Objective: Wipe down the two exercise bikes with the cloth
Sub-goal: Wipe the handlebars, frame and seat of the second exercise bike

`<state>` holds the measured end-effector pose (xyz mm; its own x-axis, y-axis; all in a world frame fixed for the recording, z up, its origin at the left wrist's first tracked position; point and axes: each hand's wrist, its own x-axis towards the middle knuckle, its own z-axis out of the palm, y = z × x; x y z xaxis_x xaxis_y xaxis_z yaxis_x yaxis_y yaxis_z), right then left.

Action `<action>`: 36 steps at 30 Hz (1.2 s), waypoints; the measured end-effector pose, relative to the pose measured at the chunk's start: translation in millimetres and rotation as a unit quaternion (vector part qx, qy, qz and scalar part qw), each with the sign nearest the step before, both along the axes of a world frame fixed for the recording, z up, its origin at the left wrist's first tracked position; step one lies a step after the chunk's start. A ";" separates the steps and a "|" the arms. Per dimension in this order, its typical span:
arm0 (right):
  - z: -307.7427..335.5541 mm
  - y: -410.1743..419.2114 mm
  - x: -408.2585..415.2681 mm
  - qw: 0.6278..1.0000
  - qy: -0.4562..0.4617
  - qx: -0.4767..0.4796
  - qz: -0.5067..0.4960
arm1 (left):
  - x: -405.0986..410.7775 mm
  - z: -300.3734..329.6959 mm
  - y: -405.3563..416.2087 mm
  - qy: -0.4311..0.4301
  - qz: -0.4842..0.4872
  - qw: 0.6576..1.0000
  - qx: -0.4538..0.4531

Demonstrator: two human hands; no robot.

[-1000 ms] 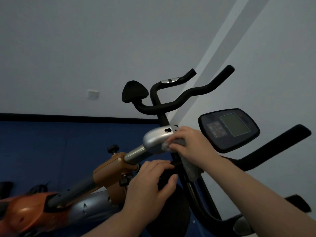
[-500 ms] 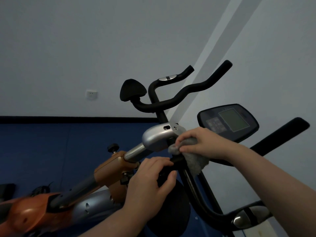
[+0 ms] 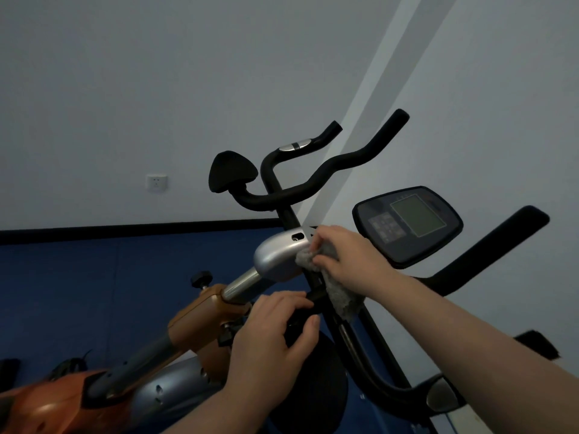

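Two bikes packed close, wall right behind. Right hand (image 3: pixel 351 261) grips grey cloth (image 3: pixel 340 296) against silver stem housing (image 3: pixel 279 255); cloth hangs downward. Left hand (image 3: pixel 269 339) holds black knob (image 3: pixel 297 321) below.

We see a pale grey wall (image 3: pixel 156 73) that fills the upper part of the view. A white socket (image 3: pixel 156 182) sits on it, at the left. Under the wall runs a black strip (image 3: pixel 125 230), and below this strip there is dark blue padding (image 3: pixel 78 292). A lighter diagonal band (image 3: pixel 404 45) crosses the wall at the right.
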<state>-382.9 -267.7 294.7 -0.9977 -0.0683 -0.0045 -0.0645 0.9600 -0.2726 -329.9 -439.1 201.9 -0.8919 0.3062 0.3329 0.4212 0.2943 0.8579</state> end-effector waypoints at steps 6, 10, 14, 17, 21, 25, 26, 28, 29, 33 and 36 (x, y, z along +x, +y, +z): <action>12.2 12.6 4.5 0.993 -0.117 0.006 0.009 | 0.2 -1.3 -1.1 0.003 -0.013 1.000 -0.011; 1.0 -0.3 -4.8 0.999 -0.003 0.021 -0.025 | -1.8 -1.1 0.0 0.009 -0.002 1.000 -0.005; 1.8 3.4 7.7 0.999 -0.019 0.028 -0.004 | -0.9 -1.9 -0.1 0.009 -0.006 1.000 0.000; 10.3 2.8 23.7 0.999 -0.019 0.023 0.034 | 0.0 -2.3 -0.9 0.009 -0.011 1.000 -0.001; -0.6 -10.1 59.6 0.988 0.145 0.037 0.027 | -1.1 -1.3 -1.2 0.012 -0.013 1.000 0.004; -16.0 -16.6 87.0 0.970 0.240 0.045 -0.003 | -2.2 -1.9 -0.9 0.007 -0.018 1.000 0.007; -18.9 -17.0 92.4 0.966 0.254 0.041 -0.016 | -2.2 -2.0 -1.3 0.006 -0.018 1.000 0.012; -25.0 -17.8 104.0 0.963 0.265 0.034 -0.031 | -2.5 -2.0 -1.5 -0.001 -0.018 1.000 0.024; -28.7 -18.0 110.7 0.965 0.258 0.033 -0.036 | -2.3 -2.0 -1.2 -0.005 -0.019 0.999 0.028; -32.9 -8.9 136.7 0.979 0.178 -0.040 -0.093 | -3.5 -4.0 0.4 -0.002 -0.016 0.999 0.044; -22.5 6.2 154.5 0.984 0.090 -0.091 -0.120 | -4.4 -7.2 1.2 -0.004 -0.021 0.998 0.053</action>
